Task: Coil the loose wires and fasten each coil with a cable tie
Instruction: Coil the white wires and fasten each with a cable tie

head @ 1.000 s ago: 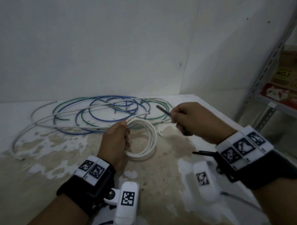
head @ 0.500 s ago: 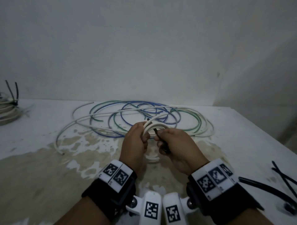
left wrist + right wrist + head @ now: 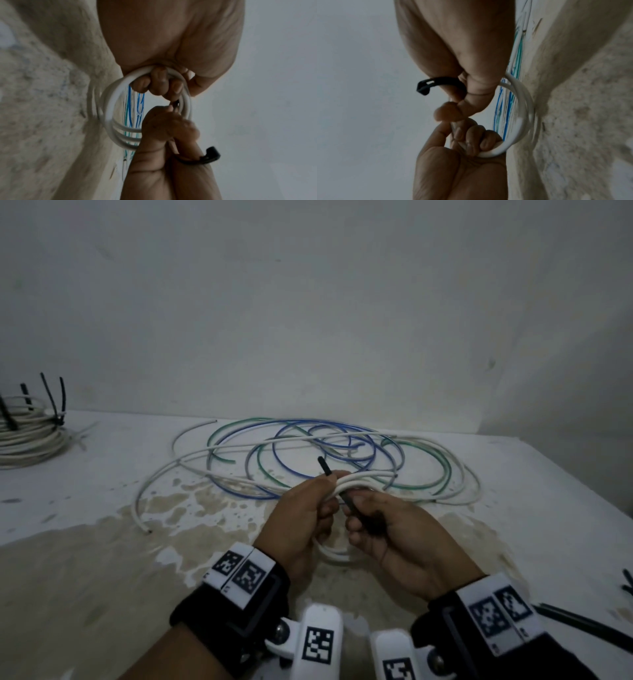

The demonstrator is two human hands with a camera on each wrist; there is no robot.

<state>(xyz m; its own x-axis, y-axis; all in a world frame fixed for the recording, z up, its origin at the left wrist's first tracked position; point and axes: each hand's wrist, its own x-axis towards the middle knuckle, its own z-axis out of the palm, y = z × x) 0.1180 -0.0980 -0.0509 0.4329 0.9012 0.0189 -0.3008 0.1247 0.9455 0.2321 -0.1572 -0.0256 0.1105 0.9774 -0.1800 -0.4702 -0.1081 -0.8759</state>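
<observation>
A small coil of white wire stands upright above the table, gripped at its top by my left hand with fingers curled through the loops. My right hand pinches a black cable tie beside the left fingers. The tie's tip pokes up behind the coil; its head sticks out by the right palm. Loose blue, green and white wires lie tangled on the table behind the hands.
A tied white coil with black tie tails sits at the far left of the white, stained table. Spare black cable ties lie at the right edge. A plain wall stands close behind.
My right hand brought the black tie from the right over to the coil and threaded it through; its tip now sticks up behind the coil. The head view swung left.
</observation>
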